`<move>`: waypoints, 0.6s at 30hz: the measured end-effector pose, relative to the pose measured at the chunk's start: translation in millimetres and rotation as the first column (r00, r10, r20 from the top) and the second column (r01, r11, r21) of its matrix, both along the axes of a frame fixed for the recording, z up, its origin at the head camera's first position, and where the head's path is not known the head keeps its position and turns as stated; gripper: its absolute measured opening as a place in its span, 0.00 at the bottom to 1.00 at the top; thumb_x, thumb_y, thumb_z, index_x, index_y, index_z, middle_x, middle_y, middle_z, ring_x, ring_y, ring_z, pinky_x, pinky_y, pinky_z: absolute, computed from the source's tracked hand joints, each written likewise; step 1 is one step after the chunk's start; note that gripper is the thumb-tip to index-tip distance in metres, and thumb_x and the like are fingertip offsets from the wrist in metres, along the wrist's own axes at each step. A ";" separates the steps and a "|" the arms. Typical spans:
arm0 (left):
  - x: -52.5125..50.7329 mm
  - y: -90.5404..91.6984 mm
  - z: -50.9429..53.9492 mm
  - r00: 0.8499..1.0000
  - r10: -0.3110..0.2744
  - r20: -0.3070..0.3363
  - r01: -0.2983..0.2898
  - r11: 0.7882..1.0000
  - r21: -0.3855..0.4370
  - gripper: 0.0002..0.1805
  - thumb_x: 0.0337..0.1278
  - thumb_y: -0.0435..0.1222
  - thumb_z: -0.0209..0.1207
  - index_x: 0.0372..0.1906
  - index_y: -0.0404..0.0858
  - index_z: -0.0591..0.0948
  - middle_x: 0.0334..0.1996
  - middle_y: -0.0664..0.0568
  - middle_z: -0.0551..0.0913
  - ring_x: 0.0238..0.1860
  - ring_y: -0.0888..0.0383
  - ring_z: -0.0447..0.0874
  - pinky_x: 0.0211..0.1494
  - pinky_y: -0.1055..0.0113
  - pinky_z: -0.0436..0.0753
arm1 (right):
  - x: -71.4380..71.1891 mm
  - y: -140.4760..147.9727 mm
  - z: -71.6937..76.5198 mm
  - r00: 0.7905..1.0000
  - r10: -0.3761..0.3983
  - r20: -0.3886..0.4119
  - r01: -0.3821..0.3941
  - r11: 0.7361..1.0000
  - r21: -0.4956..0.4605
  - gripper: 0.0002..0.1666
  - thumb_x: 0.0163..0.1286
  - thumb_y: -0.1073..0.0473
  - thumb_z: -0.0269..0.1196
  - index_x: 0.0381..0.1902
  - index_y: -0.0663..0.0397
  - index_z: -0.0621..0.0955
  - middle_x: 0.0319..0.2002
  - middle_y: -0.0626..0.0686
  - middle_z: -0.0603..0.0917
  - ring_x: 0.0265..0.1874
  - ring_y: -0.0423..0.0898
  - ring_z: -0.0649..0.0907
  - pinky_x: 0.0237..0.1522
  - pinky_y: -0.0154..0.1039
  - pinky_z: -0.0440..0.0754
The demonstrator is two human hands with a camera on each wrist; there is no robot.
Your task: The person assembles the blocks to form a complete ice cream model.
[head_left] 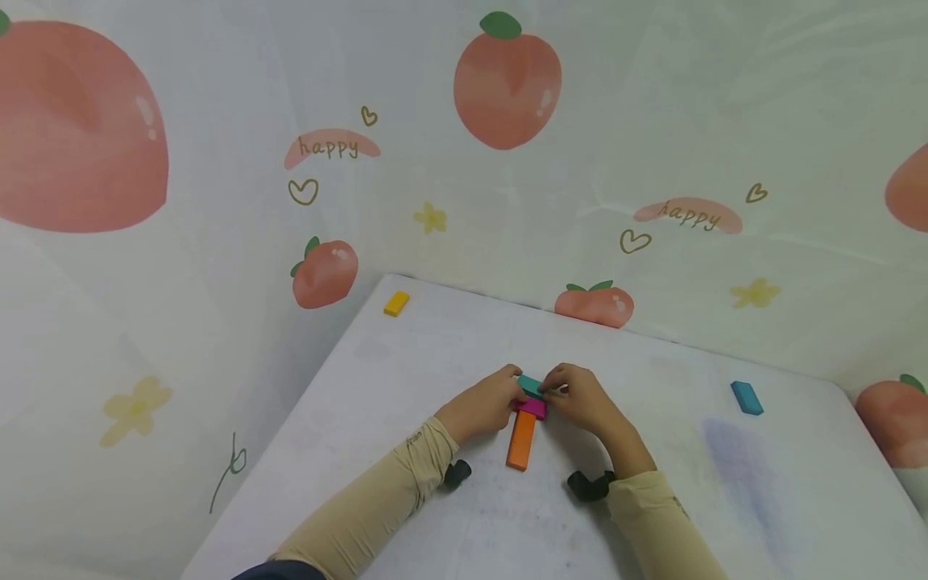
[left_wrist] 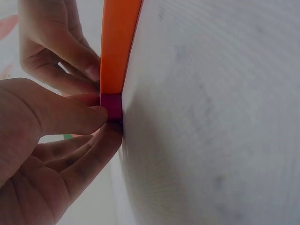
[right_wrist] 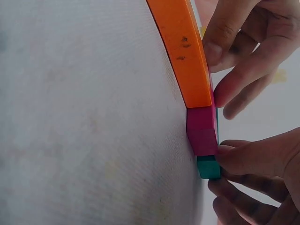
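Note:
A magenta block (head_left: 532, 408) lies across the far end of a long orange block (head_left: 520, 441), end to end like a T. Along the magenta block's far side sits a teal block (head_left: 532, 386). My left hand (head_left: 484, 404) has its thumb on the magenta block's left end (left_wrist: 111, 107) and its fingers curled round toward the teal block, whose left end is hidden in the left wrist view. From the right, my right hand (head_left: 578, 396) pinches the teal block's end (right_wrist: 209, 167) between thumb and fingers. The thumb also lies close against the magenta block.
A yellow block (head_left: 396, 304) lies by the white table's far left corner. Toward the right edge is a blue block (head_left: 747, 398). A fruit-printed cloth (head_left: 493, 234) stands behind the table. Black wrist devices (head_left: 590, 486) sit under both wrists.

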State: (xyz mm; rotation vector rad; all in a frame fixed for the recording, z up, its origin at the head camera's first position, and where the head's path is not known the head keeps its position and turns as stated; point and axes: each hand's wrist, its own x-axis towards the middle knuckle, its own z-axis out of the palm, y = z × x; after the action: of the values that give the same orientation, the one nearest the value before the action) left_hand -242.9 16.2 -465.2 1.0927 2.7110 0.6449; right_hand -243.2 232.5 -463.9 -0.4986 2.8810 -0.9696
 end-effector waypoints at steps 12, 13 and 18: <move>0.2 1.3 -0.4 0.999 0.024 0.034 -0.023 0.999 -0.023 0.10 0.71 0.27 0.62 0.49 0.38 0.92 0.71 0.43 0.79 0.72 0.51 0.79 0.74 0.62 0.78 | 3.3 1.5 -2.3 1.000 0.015 -0.009 -0.015 1.000 0.013 0.08 0.69 0.70 0.67 0.37 0.59 0.92 0.43 0.54 0.89 0.48 0.54 0.87 0.56 0.57 0.88; 0.2 1.5 -0.5 0.999 0.025 0.032 -0.024 0.999 -0.025 0.11 0.71 0.27 0.62 0.48 0.38 0.92 0.71 0.43 0.80 0.72 0.51 0.79 0.74 0.62 0.78 | 3.5 1.7 -2.3 1.000 0.016 -0.008 -0.016 1.000 0.015 0.08 0.70 0.70 0.67 0.37 0.59 0.92 0.43 0.54 0.89 0.48 0.55 0.87 0.56 0.57 0.88; 0.0 2.3 -0.7 0.999 0.026 0.023 -0.025 0.999 -0.026 0.10 0.72 0.27 0.62 0.48 0.38 0.91 0.70 0.43 0.81 0.70 0.51 0.81 0.73 0.62 0.79 | 4.4 2.6 -2.0 1.000 0.018 -0.011 -0.018 1.000 0.018 0.08 0.70 0.70 0.67 0.38 0.59 0.92 0.43 0.54 0.88 0.48 0.54 0.87 0.57 0.58 0.88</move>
State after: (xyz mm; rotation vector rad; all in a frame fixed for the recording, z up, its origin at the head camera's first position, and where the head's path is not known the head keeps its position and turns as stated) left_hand -242.9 18.5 -465.9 1.0398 2.7097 0.6209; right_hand -238.9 235.1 -466.0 -0.5287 2.8872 -0.9399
